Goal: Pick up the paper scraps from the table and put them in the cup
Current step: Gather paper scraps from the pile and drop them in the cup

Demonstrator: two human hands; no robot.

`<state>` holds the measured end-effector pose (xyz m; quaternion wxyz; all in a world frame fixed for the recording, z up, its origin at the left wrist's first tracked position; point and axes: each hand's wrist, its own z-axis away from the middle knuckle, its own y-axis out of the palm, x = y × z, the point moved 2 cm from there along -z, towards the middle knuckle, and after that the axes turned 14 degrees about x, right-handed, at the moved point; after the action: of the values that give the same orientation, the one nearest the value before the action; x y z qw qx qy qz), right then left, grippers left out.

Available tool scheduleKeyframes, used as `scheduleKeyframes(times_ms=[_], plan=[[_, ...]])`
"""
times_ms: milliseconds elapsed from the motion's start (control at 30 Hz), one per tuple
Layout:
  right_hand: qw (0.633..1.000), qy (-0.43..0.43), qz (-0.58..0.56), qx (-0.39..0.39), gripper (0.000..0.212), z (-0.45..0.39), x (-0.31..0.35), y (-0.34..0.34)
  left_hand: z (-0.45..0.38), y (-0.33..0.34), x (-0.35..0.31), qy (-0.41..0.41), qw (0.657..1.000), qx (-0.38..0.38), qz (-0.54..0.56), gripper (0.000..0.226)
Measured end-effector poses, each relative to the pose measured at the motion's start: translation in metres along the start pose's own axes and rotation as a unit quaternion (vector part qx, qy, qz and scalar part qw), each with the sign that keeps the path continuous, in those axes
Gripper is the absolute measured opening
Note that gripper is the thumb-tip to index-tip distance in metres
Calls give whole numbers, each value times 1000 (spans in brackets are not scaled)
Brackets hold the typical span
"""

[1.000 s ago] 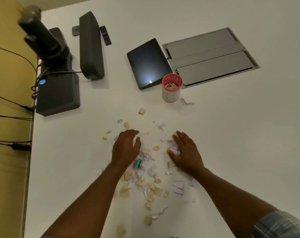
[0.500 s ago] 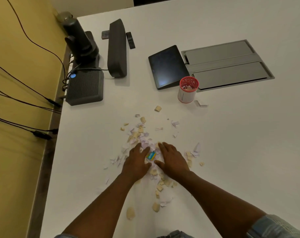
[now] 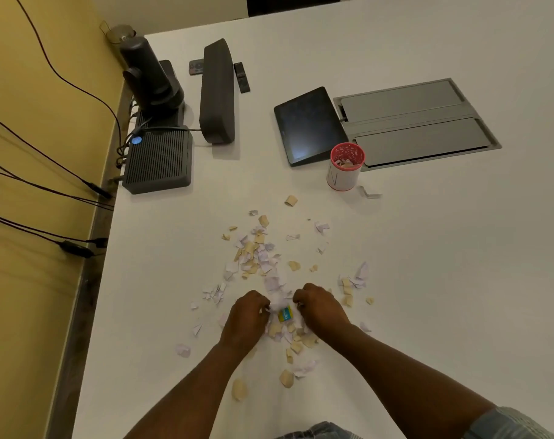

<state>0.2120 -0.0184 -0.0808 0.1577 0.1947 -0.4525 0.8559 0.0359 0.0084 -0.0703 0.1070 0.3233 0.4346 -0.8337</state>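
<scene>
White table (image 3: 427, 280) beside a yellow wall (image 3: 32, 122) at nine o'clock. I judge the paper scraps (image 3: 256, 251) nearly weightless, limp and easily scattered, so I would bunch them from both sides and lift a handful. My left hand (image 3: 245, 318) and right hand (image 3: 320, 308), fingers curled, clutch scraps at six o'clock, flanking a small yellow-blue piece (image 3: 285, 314). Scraps appear torn, white and tan, strewn centrally. Red-rimmed cup (image 3: 345, 167), already partly filled, stands at one o'clock.
</scene>
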Motion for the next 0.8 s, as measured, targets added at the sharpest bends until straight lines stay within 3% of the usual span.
scheduleKeyframes(times_ms=[167,500,667,800], plan=[[995,20,-84,-45,25,6,-11,-11,5,-8,1,-34,993,-60,92,12],[970,52,-214,-108,13,4,-15,-75,-9,-35,-10,-52,982,-95,155,11],[939,82,-301,-146,13,-20,-33,-142,-30,-46,-15,-56,980,-100,161,8],[894,95,-379,-218,15,-45,-52,-205,-29,-48,-17,-48,980,-108,162,9]])
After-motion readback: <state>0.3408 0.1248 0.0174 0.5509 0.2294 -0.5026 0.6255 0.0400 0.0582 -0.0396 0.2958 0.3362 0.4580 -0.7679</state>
